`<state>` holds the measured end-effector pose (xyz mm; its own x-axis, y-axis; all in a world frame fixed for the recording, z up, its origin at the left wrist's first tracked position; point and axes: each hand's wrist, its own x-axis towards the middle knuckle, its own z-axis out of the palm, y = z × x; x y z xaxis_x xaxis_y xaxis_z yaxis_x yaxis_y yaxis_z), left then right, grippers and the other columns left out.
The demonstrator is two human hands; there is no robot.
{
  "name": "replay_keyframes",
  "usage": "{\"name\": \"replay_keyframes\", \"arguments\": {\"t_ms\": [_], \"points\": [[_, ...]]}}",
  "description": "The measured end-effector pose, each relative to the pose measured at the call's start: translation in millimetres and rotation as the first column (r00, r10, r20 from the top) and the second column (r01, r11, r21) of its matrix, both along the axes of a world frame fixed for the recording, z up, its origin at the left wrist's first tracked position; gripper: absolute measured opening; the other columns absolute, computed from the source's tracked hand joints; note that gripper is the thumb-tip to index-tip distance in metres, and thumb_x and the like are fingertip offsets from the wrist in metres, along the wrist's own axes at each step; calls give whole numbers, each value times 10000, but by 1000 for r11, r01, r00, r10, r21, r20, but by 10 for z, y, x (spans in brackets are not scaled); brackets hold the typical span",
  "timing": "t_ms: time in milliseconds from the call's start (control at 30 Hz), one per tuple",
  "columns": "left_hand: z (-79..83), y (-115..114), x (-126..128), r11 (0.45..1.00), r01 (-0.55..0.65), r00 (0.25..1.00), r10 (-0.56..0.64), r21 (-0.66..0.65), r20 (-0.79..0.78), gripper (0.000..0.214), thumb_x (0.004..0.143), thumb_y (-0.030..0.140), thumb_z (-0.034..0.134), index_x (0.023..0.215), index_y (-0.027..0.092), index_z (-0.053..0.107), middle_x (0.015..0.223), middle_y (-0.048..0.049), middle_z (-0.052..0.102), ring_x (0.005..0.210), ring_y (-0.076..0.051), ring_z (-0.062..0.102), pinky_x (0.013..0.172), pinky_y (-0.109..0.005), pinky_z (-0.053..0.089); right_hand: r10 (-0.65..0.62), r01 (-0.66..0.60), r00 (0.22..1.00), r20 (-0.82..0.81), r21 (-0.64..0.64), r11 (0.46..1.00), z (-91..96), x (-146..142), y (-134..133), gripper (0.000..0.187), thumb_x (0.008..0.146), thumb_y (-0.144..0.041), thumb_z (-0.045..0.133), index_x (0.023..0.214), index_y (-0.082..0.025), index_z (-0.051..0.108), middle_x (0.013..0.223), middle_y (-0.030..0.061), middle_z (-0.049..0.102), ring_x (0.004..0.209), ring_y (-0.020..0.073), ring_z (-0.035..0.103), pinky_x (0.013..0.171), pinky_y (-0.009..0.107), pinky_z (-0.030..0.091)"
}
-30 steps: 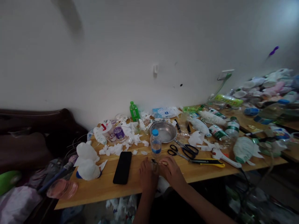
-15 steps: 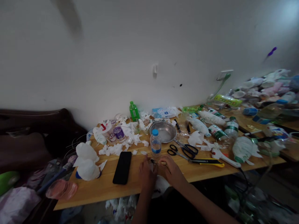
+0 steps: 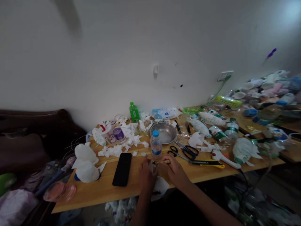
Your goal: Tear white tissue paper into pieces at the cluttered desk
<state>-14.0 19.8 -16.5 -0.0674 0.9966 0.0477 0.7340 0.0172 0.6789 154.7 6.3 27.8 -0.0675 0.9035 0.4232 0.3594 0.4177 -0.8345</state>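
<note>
My left hand [image 3: 146, 176] and my right hand [image 3: 173, 171] rest close together at the front edge of the wooden table [image 3: 105, 188]. Both are closed around a small, thin yellowish tool [image 3: 162, 162] held between them; its tip shows between the fingers. I cannot make out what it is. A white piece [image 3: 160, 187] lies under the hands. A small water bottle with a blue cap [image 3: 155, 145] stands just behind the hands. A black phone [image 3: 122, 169] lies flat to the left of my left hand.
Black scissors [image 3: 185, 151], a yellow-handled cutter [image 3: 208, 163] and a steel bowl [image 3: 164, 132] lie right of and behind the bottle. White scraps [image 3: 117, 149], a green bottle [image 3: 134, 112] and several plastic bottles [image 3: 216, 124] cover the rear. White cups [image 3: 86, 163] sit left. A dark sofa [image 3: 25, 141] stands far left.
Both hands have shifted slightly toward the table's front edge and the small tool has turned a little between them. The view has drifted a bit; the table's things have not moved.
</note>
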Motion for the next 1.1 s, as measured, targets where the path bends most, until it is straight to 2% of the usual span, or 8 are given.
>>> {"name": "replay_keyframes", "arguments": {"t_ms": [167,300,533,833,1100], "points": [[8,-7,1,999,11,1000,-12,31,19,817,828,254,609,1563,129,275,1273,-130,667,1225,-271,574,1070,-388,406,42,-42,999,-7,32,999,71,-19,36,239,1070,-372,466,1039,-171,593,1050,50,610,1008,206,597,905,409,497],[-24,13,3,998,13,1000,-15,54,25,827,834,297,630,1562,125,280,1241,-130,676,1202,-279,583,1062,-407,417,96,-97,995,5,41,995,58,-56,64,239,1071,-366,472,1030,-169,600,1051,50,618,999,202,606,891,400,510],[-73,9,-10,996,29,999,-31,85,22,806,836,248,615,1561,119,287,1231,-135,676,1161,-280,591,1040,-420,439,167,-169,985,32,51,984,58,-64,90,215,1067,-348,482,1062,-170,602,1091,58,616,1044,212,603,925,421,510],[-56,10,-2,997,34,999,-34,74,-2,788,859,280,617,1565,157,290,1247,-128,666,1193,-292,579,1059,-432,421,181,-180,980,81,-12,984,141,-27,97,212,1065,-336,483,1017,-166,600,1014,39,605,949,191,597,861,383,507],[-31,-9,-9,998,36,999,-36,51,-13,819,844,263,639,1569,140,278,1279,-136,659,1208,-290,568,1070,-413,413,172,-168,980,104,-44,985,179,49,110,231,1069,-348,471,1008,-166,600,1009,41,605,964,197,594,884,398,499]]}}
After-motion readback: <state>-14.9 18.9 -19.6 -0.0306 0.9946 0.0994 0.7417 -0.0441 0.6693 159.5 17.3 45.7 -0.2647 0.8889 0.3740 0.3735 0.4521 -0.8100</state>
